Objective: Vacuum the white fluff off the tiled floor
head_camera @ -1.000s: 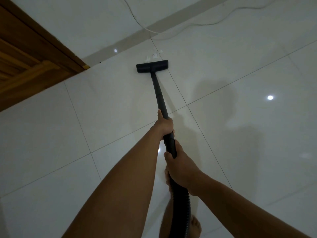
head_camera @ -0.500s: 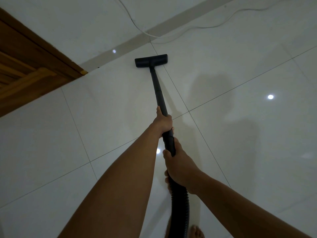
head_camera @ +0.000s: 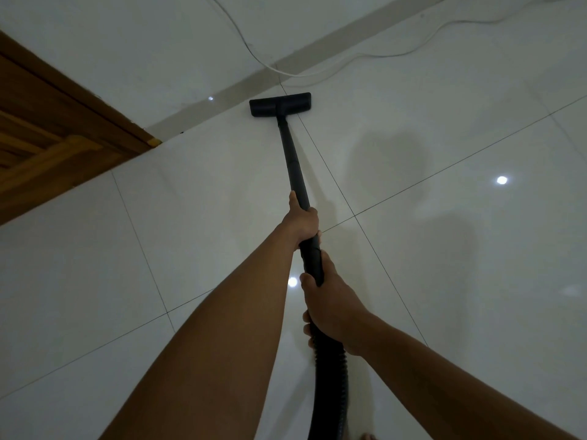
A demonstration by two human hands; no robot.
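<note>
the left hand (head_camera: pixel 301 222) is clenched round the long, stiff black plastic vacuum wand (head_camera: pixel 293 163), and the right hand (head_camera: pixel 330 308) grips lower, where the wand meets the ribbed black flexible hose (head_camera: pixel 330 376). this split hold looks right: the rigid tube likely steers lightly, while the hose bends and drags. the flat black floor nozzle (head_camera: pixel 280 104) sits on the glossy pale tiled floor (head_camera: pixel 444 249) near the grey skirting strip (head_camera: pixel 317 49) and thin white cable (head_camera: pixel 317 69). no white fluff is visible here; any left is light and loose.
</note>
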